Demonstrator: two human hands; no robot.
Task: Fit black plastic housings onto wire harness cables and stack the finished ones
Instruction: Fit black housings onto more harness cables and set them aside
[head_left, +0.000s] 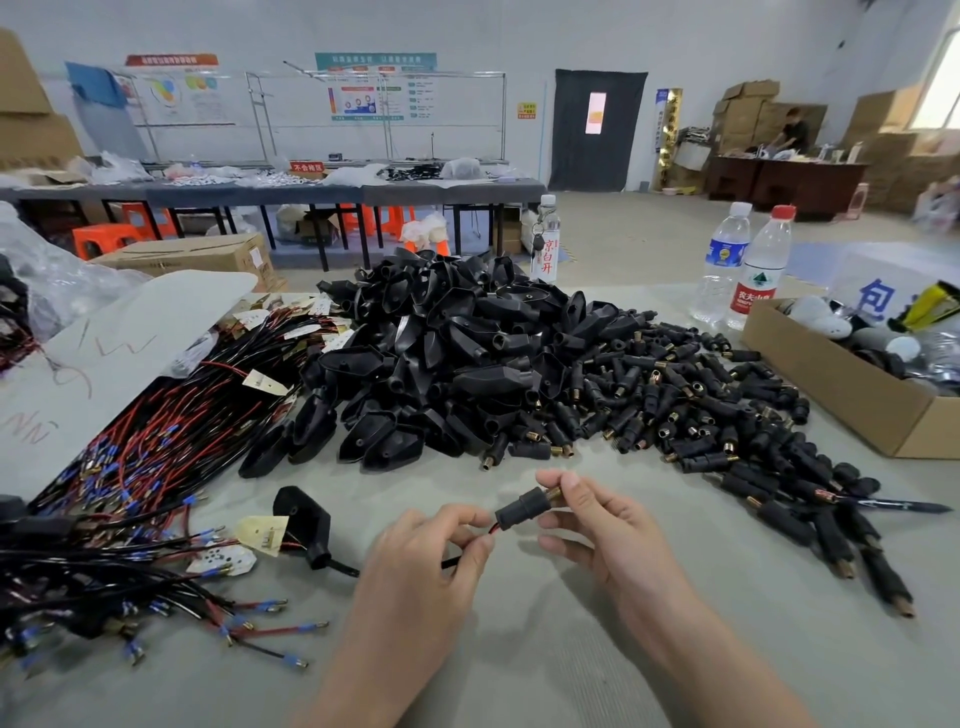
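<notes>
My right hand (597, 525) pinches a small black cylindrical socket (522, 509) with a brass end, held above the table. My left hand (441, 545) pinches the red and black wires (485, 532) that enter the socket's back end. Their black cable trails left to a black cone-shaped housing (306, 525) lying on the table beside a yellowish tag. A big heap of black housings (441, 358) rises behind my hands. Loose sockets (701, 410) spread to its right. Wire harnesses (156, 447) with red and black leads and blue terminals lie at the left.
A cardboard box (841, 395) with mixed items stands at the right edge. Two water bottles (743, 265) and a third bottle (545, 239) stand behind the heap. A grey sheet (104, 353) covers part of the harnesses. A pen (898, 504) lies at the right.
</notes>
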